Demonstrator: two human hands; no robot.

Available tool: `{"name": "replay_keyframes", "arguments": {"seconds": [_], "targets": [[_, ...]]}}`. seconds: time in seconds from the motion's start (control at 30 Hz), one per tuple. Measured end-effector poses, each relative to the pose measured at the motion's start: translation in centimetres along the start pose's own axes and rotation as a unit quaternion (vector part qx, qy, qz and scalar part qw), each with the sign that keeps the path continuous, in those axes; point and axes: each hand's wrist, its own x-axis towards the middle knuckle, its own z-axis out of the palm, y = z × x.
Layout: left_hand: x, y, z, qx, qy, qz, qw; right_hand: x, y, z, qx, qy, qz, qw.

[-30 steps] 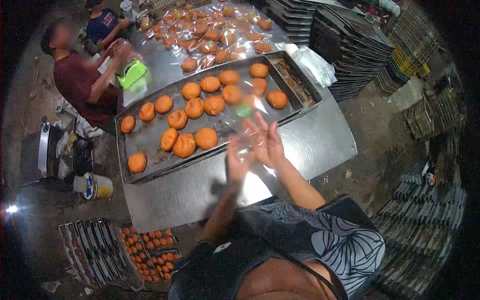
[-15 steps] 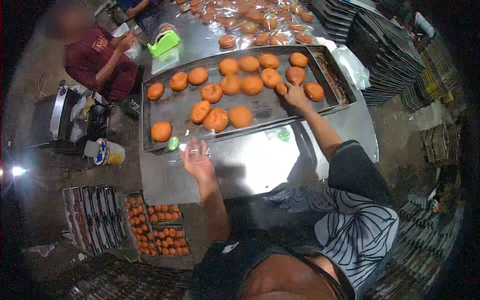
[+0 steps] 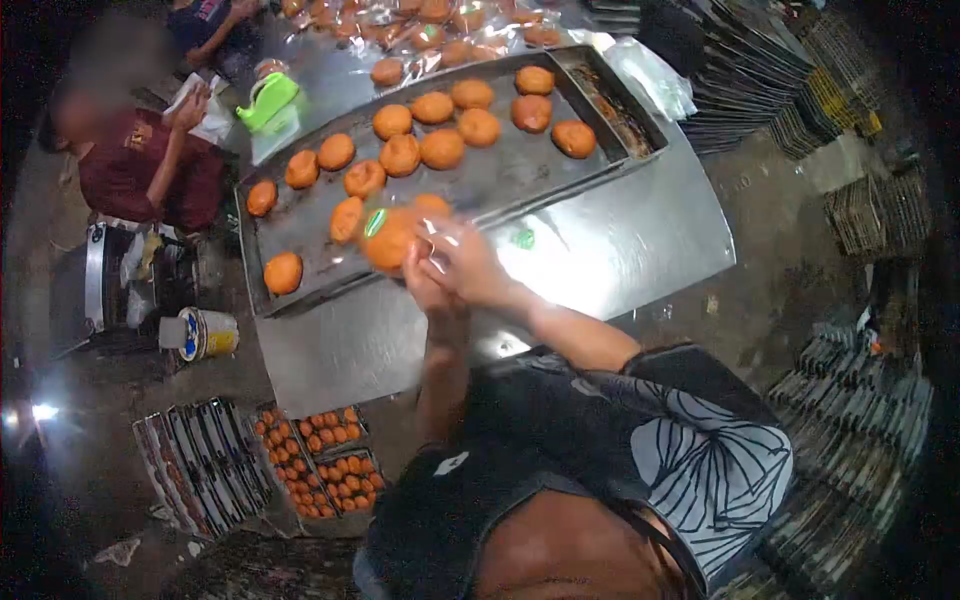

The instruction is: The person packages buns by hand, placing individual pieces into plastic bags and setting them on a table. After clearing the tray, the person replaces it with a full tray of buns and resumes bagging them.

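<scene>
Both hands meet over the front edge of a metal tray (image 3: 520, 196), around an orange-brown bun (image 3: 388, 240) in a clear bag with a green label. My left hand (image 3: 430, 285) is closed on the bag's near end. Against it, my right hand (image 3: 465, 262) has its fingers closed at the bun's right side. Loose buns (image 3: 442, 149) lie spread over the tray behind the hands, and another bun (image 3: 283, 272) sits in its front left corner. A green label (image 3: 524, 239) lies on the metal table (image 3: 640, 240).
Bagged buns (image 3: 435, 38) cover the table's far end. A green tape dispenser (image 3: 268, 100) and plastic bags (image 3: 650, 78) flank the tray. A person in a maroon shirt (image 3: 150, 165) stands at left. Trays of buns (image 3: 320, 462), a bucket (image 3: 212, 334) and stacked trays (image 3: 740, 75) are around.
My right hand has come from the tray's right side to my left hand. A bun is now in the labelled bag between them. The view has shifted, moving the tray left and up.
</scene>
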Motion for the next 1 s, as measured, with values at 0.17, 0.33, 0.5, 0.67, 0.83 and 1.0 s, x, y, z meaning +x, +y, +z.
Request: {"name": "replay_keyframes", "arguments": {"seconds": [0.17,0.33,0.5,0.67,0.83,1.0], "targets": [[0.5,-3.9,-3.8,-0.165,-0.099,-0.163,0.968,-1.3,0.3,-3.8,-0.003,0.071,0.205,0.976],[-0.1,-13.6,-6.1,0.419,-0.350,-0.036,0.837,9.2,8.5,-5.5,-0.066,0.121,0.042,0.990],[2.9,-20.8,-7.3,0.639,-0.405,0.216,0.617,8.3,6.8,-6.3,0.011,-0.055,0.050,0.997],[3.6,-15.7,-6.7,0.532,-0.393,0.005,0.750,-12.1,9.7,-8.5,0.181,-0.260,0.421,0.850],[2.1,-16.6,-5.2,0.261,-0.359,-0.196,0.874,-12.7,9.9,-8.5,0.139,-0.236,0.329,0.904],[0.2,-17.5,-4.8,0.411,-0.364,-0.119,0.827,-16.0,8.2,-10.0,0.029,-0.143,0.341,0.929]]}}
